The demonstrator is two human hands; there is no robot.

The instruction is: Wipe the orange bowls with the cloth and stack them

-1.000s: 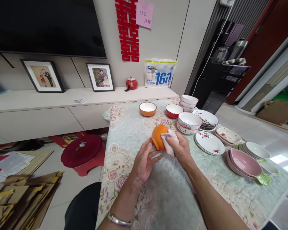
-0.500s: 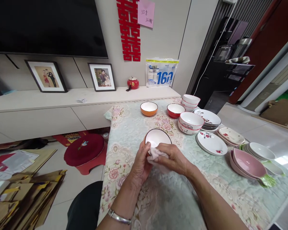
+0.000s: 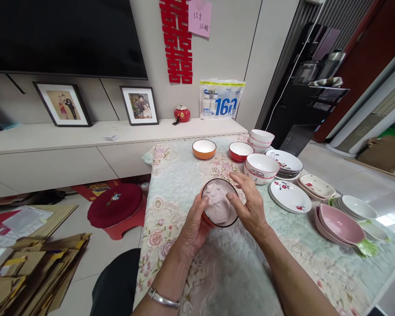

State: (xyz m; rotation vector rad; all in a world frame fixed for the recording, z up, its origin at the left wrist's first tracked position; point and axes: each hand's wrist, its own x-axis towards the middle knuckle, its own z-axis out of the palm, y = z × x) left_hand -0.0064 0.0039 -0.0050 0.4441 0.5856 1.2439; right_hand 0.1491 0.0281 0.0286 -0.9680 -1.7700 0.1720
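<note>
A bowl point(image 3: 229, 188) with a dark rim and an orange-red outside is held over the table by my left hand point(image 3: 195, 219), its thumb on the near-left rim and its fingers beneath. Inside the bowl lies a crumpled pale pink cloth point(image 3: 217, 208), covering most of the bottom. My right hand point(image 3: 250, 204) is at the bowl's right side, thumb and fingers apart, with nothing held in it. Whether its fingertips touch the rim I cannot tell. Beyond stand an orange bowl point(image 3: 204, 154) and a red bowl point(image 3: 241, 157), both white inside.
On the right of the floral-covered table point(image 3: 171, 193) are stacked patterned bowls point(image 3: 261, 175), dark-edged plates point(image 3: 291, 160), flowered plates point(image 3: 289, 199) and pink leaf-shaped dishes point(image 3: 344, 226). A red stool point(image 3: 116, 206) stands left. Behind runs a low white cabinet point(image 3: 98, 136).
My right hand has let go of the cloth, opened and moved to the right rim. The cloth now rests inside the bowl, which has shifted slightly nearer and tilted toward me.
</note>
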